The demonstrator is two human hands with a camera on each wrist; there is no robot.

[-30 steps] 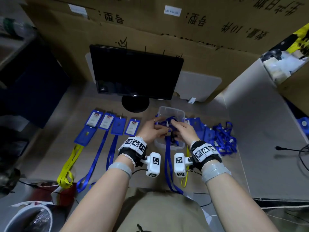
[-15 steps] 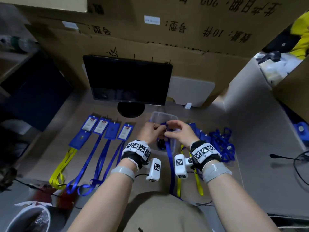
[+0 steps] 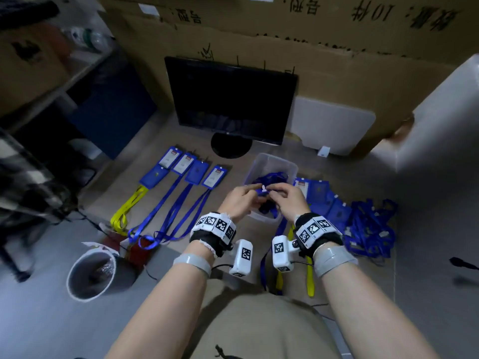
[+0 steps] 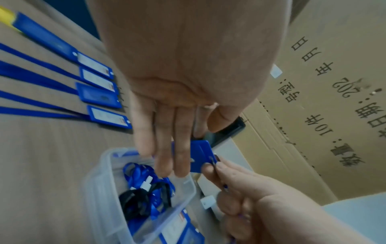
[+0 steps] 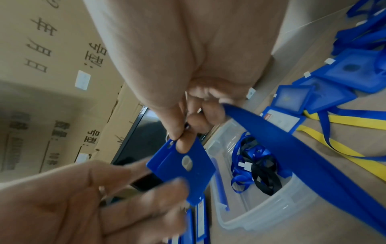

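I hold a blue badge holder point(image 3: 262, 190) over a clear plastic bin point(image 3: 272, 161). My left hand point(image 3: 252, 189) pinches the holder's body point(image 4: 200, 155) between its long fingers point(image 4: 181, 158) and the thumb. My right hand point(image 3: 272, 190) pinches the clip end of a blue lanyard point(image 5: 292, 148) at the slot in the holder's top edge point(image 5: 181, 165). The strap hangs down from that hand toward my lap. Blue and black lanyards point(image 5: 256, 173) lie tangled in the bin.
Several badge holders on blue and yellow lanyards point(image 3: 191, 169) lie in a row at the left. Loose holders point(image 3: 324, 198) and a heap of blue lanyards point(image 3: 370, 229) lie right of the bin. A dark monitor point(image 3: 230, 99) stands behind, a white cup point(image 3: 90, 273) near left.
My hands have come up from the bin and their fingertips have met at the badge holder. The head view has tilted, so the scene sits lower.
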